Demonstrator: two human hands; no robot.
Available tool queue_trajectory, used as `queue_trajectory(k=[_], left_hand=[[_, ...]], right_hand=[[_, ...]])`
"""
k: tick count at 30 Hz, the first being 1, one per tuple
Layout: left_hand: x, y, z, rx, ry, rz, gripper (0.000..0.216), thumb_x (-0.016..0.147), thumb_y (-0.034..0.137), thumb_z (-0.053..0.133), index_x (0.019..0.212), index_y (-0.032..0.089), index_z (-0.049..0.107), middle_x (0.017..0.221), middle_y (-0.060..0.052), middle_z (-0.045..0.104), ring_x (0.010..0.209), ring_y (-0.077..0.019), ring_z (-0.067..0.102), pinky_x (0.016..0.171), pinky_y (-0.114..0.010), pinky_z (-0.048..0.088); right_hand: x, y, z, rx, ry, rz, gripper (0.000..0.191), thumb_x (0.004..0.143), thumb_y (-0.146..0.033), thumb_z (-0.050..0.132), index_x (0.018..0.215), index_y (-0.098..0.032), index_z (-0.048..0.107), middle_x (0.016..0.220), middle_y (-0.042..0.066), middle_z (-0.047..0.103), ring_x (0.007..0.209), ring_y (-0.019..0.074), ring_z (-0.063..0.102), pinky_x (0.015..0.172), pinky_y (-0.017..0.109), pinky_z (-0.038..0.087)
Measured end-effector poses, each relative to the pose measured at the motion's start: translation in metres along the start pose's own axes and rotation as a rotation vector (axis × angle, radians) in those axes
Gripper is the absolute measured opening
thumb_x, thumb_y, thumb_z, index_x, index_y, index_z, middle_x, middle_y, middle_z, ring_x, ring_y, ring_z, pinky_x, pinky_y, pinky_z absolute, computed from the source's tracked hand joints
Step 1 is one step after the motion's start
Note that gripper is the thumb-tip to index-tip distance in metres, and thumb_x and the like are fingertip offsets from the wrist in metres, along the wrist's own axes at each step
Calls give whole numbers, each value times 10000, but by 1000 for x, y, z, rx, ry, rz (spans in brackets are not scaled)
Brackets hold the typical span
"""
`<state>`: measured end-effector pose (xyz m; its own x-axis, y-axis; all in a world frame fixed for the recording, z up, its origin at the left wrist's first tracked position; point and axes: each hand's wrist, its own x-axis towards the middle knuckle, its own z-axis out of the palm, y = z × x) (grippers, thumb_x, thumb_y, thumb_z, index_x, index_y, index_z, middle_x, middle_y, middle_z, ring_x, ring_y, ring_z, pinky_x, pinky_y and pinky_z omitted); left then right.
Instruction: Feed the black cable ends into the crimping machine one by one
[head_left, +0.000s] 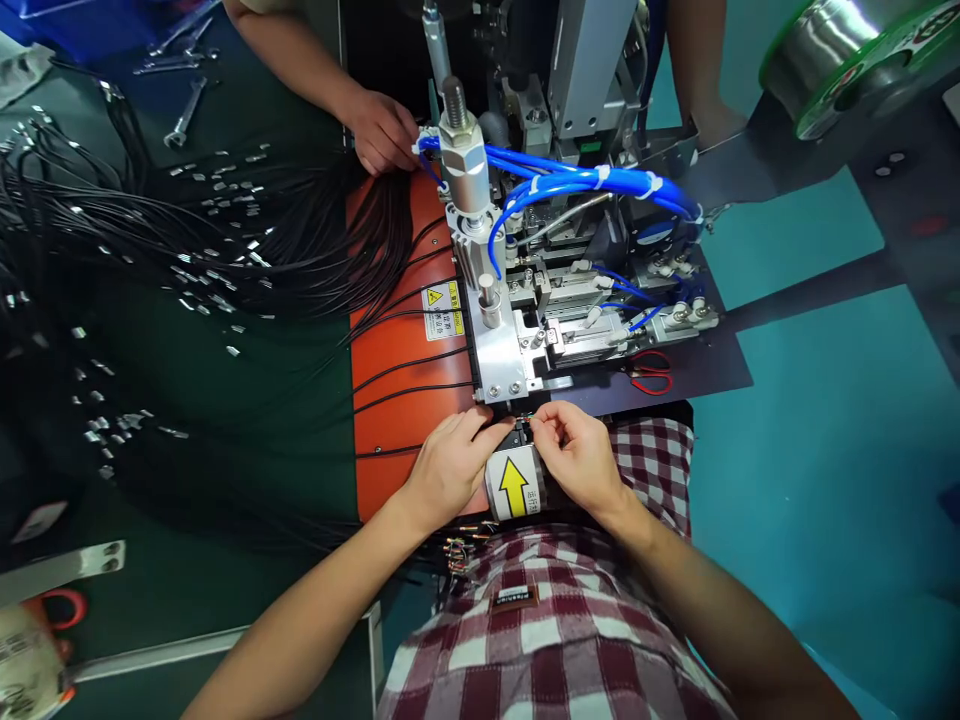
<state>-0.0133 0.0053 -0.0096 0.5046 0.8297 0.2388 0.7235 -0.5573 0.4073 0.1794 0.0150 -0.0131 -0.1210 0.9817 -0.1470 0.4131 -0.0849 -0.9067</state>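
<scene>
My left hand (450,468) rests at the front edge of an orange plate (397,418), its thumb and fingers closed around the end of a black cable (394,452) that crosses the plate. My right hand (576,452) meets it from the other side, thumb and forefinger pinched on the thin wires (524,419) at the cable's tip. Both sets of fingertips are over a small dark fixture just in front of the metal machine head (499,350). Nearer to me is a roller-like part with a yellow arrow label (514,487). The fingers partly hide the wire ends.
Several black cables (300,250) with metal connectors spread over the green table at left. Another person's hand (384,132) touches cables behind the machine. Blue air tubes (592,185) arch over it. Red-handled scissors (651,372) lie right; a solder wire spool (847,60) is upper right.
</scene>
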Motion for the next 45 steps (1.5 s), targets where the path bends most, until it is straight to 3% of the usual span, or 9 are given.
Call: queue_trajectory(k=[5,8,16,22,26,29,36,45], left_hand=[[0,1,-1,15,-21,-11,330,935,183,385,1156,138,625,965,-137,594,849,-209,549,702,-327,491],[1,3,-3,38,-5,3,314,926,163,405,1137,126,635,961,-140,584,859,-220,522,699,-332,453],[3,10,-8,173,16,-6,292,925,167,437,1130,159,644,873,-108,551,807,-219,454,658,-329,348],[3,10,-7,189,14,8,285,927,157,432,1119,154,643,839,-95,537,768,-205,432,638,-313,341],[3,9,-6,173,10,9,291,929,155,425,1127,145,639,843,-99,532,774,-208,430,641,-316,350],[3,9,-6,153,3,11,289,926,145,429,1122,141,641,852,-98,530,777,-205,428,645,-316,358],[3,9,-6,161,9,15,291,929,151,428,1136,138,631,861,-101,537,773,-202,435,634,-313,376],[-1,10,-6,57,-63,-66,329,929,153,397,1184,136,605,944,-128,542,865,-223,490,707,-340,473]], right_hand=[[11,13,-4,405,-211,253,219,818,-391,602,772,-181,559,544,-60,447,444,91,391,446,227,310],[14,17,-3,504,-231,301,275,799,-437,617,779,-166,572,541,-58,471,436,88,417,456,230,330],[13,12,4,482,-115,309,324,756,-481,661,770,-167,582,611,-36,532,465,95,483,462,238,374],[15,11,1,448,-170,293,265,782,-421,647,757,-164,586,591,-32,527,464,90,459,458,234,371],[11,15,4,418,-24,144,189,827,-366,613,822,-178,593,610,-43,485,481,82,411,451,224,327],[8,19,5,503,35,165,210,840,-386,593,884,-180,586,675,-33,516,455,71,409,430,225,322],[9,16,9,428,-41,238,245,809,-414,629,804,-172,593,592,-40,497,453,87,426,436,234,327],[20,11,9,697,-183,411,300,725,-423,676,658,-152,566,553,-53,480,421,52,336,446,237,217]])
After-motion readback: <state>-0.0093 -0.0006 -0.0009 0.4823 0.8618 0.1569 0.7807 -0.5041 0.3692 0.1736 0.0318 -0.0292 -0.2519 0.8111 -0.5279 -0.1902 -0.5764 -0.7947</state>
